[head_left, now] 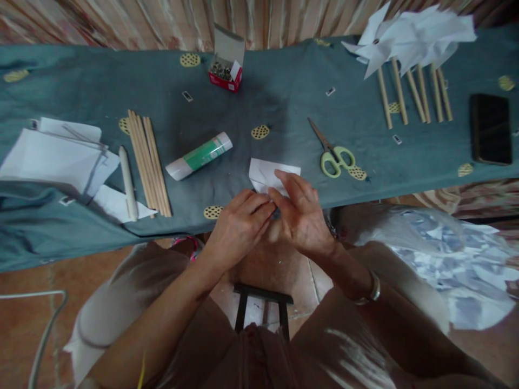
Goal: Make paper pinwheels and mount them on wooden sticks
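Paper [263,170], white and creased, was found near the front edge of the green tablecloth [292,113], beneath both hands. Left hand [245,221]: fingers bent and drawn together, tips at the near side of the sheet; whether they pinched it could not be determined. Right hand [304,216]: fingers extended, resting over the sheet, thumb side close to the left fingertips; its grip likewise could not be determined. Green-handled scissors [327,147] lay to the right, blades partly apart. To the left were a green-and-white tube [201,155], a row of wooden sticks [146,165] and a white pen [127,181]. An open red box [225,82] of small metal pieces stood farther back. White pinwheels [417,38] on sticks occupied the far right, near a dark phone [490,129].
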### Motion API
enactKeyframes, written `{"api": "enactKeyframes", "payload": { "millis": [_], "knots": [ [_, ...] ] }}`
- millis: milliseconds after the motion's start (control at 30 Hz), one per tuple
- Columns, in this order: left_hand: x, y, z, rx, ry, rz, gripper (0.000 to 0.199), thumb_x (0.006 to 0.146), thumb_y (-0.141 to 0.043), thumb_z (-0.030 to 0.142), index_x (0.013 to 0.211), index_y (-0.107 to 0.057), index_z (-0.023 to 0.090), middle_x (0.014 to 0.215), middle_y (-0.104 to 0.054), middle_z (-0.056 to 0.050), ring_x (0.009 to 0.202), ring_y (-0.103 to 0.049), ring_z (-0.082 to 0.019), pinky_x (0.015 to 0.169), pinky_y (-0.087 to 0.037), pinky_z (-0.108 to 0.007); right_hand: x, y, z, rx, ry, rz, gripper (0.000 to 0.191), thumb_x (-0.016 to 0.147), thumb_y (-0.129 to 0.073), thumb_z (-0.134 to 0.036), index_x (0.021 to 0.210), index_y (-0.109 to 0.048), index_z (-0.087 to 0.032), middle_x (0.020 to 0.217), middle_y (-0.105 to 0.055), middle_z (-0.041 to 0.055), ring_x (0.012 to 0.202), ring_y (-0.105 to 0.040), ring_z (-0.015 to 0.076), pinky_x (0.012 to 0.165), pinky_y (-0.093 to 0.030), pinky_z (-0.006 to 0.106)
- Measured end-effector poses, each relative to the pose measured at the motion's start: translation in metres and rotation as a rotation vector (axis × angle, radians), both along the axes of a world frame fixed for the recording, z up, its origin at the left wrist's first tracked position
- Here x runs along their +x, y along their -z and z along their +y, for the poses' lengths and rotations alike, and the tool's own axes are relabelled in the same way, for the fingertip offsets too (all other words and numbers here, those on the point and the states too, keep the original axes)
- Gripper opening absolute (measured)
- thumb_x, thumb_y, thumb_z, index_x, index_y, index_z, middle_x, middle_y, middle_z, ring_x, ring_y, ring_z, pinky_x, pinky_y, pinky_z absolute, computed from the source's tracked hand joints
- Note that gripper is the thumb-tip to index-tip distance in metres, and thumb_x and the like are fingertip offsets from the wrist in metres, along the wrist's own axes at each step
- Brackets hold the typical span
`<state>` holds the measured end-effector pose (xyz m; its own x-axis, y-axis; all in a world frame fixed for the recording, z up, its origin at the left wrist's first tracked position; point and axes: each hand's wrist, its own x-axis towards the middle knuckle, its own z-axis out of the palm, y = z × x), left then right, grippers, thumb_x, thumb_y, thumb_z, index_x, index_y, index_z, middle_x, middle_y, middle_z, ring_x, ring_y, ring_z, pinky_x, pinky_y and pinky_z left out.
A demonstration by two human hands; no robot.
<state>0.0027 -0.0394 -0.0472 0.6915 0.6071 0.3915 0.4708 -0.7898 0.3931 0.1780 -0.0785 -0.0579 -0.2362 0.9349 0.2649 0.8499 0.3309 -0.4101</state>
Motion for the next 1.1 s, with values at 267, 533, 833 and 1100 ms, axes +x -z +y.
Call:
{"api": "enactKeyframes", "payload": {
  "millis": [267,533,833,1100],
  "knots": [
    [0.001,0.002,0.001,0.036,-0.028,0.001,0.014,0.093,-0.055,0.013,0.102,-0.066,0.011,0.095,-0.070,-0.009,0.085,-0.061,-0.020,0.074,-0.055,-0.033,0.005,-0.003,0.002,-0.075,0.022,0.208,0.042,0.089,-0.044,-0.017,0.124,-0.061,-0.030,0.150,-0.045,0.0032,0.139,-0.041,0.0284,0.113,-0.036,0.055],
    [-0.004,0.001,0.004,0.045,-0.026,0.022,0.015,0.093,-0.054,0.012,0.101,-0.067,0.012,0.095,-0.069,-0.010,0.086,-0.059,-0.020,0.075,-0.054,-0.033,0.028,-0.006,0.018,-0.059,0.151,0.317,0.042,0.090,-0.042,-0.017,0.127,-0.059,-0.024,0.147,-0.050,0.0080,0.139,-0.044,0.0250,0.116,-0.036,0.053],
    [-0.019,-0.003,0.025,0.078,-0.160,0.063,0.020,0.091,-0.053,0.012,0.103,-0.067,0.021,0.109,-0.068,-0.007,0.098,-0.059,-0.023,0.081,-0.050,-0.039,0.026,-0.013,0.016,-0.051,0.145,0.299,0.037,0.092,-0.043,-0.024,0.125,-0.061,-0.022,0.133,-0.063,0.0107,0.126,-0.058,0.0259,0.109,-0.045,0.052],
    [-0.004,-0.002,0.008,0.068,-0.068,0.083,0.017,0.092,-0.060,0.028,0.106,-0.065,0.020,0.105,-0.069,-0.009,0.098,-0.058,-0.025,0.078,-0.045,-0.040,0.023,-0.015,0.013,-0.064,0.130,0.287,0.036,0.091,-0.046,-0.021,0.123,-0.063,-0.021,0.130,-0.065,0.0117,0.123,-0.060,0.0277,0.107,-0.046,0.053]
  ]
}}
